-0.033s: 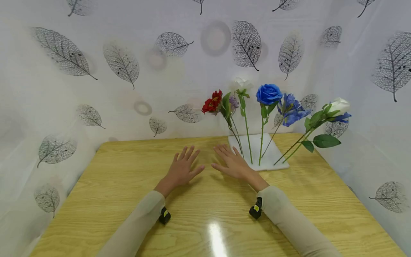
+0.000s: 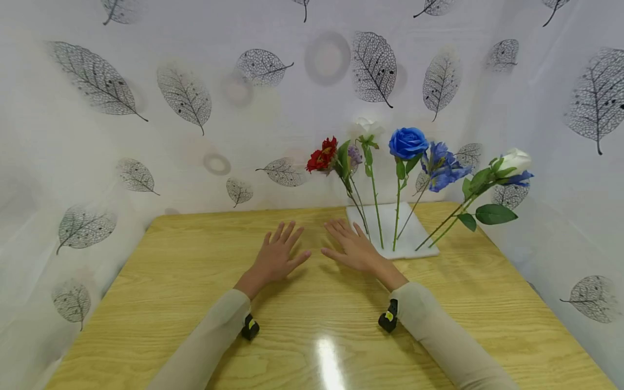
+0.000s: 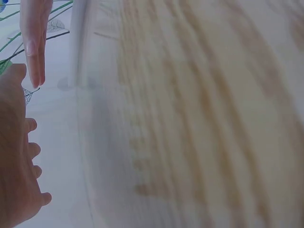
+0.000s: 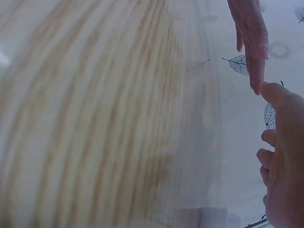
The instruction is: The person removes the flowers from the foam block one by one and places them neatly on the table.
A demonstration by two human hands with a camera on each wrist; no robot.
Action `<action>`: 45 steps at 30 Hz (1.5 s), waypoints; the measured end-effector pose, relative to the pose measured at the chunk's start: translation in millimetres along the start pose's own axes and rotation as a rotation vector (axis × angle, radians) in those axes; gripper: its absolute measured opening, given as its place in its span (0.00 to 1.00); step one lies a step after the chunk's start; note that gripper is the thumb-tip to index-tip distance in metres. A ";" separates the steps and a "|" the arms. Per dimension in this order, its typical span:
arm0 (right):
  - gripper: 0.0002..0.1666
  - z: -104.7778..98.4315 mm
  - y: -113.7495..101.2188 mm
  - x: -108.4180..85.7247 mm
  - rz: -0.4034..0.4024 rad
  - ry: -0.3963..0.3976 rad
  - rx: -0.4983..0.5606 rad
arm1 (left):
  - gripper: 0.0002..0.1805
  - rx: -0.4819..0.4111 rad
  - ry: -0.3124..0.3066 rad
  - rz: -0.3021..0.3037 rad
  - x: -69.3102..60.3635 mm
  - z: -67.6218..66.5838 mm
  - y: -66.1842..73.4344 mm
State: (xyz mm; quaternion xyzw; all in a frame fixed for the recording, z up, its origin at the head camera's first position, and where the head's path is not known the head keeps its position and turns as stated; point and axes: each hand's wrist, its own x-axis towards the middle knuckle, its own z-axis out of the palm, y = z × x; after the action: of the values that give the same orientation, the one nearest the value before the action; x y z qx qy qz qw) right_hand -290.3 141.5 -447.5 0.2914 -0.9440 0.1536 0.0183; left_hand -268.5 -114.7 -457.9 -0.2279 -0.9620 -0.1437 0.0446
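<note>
The left hand (image 2: 275,258) and right hand (image 2: 355,250) are held over the wood-grain table (image 2: 195,260), palms down, fingers spread, thumbs pointing toward each other, nothing in either. At each wrist a black device, left (image 2: 250,328) and right (image 2: 388,319), bears a yellow patch, its marking too small to read. Just beside the right hand is a white pad (image 2: 418,233) bearing stemmed flowers: a red bloom (image 2: 323,155), blue rose (image 2: 408,143) and others. Behind hangs a leaf-printed cloth (image 2: 283,27).
</note>
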 end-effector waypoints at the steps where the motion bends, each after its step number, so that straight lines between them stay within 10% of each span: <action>1: 0.47 0.5 0.5 0.2 0.001 0.000 -0.001 | 0.42 0.002 0.002 0.001 0.3 0.2 0.2; 45: 0.55 1.9 -4.1 -1.0 0.015 -0.162 0.071 | 0.48 -0.033 -0.143 -0.022 1.6 -6.8 -1.6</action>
State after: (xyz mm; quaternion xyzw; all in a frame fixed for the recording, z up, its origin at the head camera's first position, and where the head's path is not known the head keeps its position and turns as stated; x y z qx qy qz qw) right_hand -287.0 138.3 -448.3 0.2960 -0.9386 0.1629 -0.0696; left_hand -270.4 -117.4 -451.6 -0.2276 -0.9627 -0.1434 -0.0294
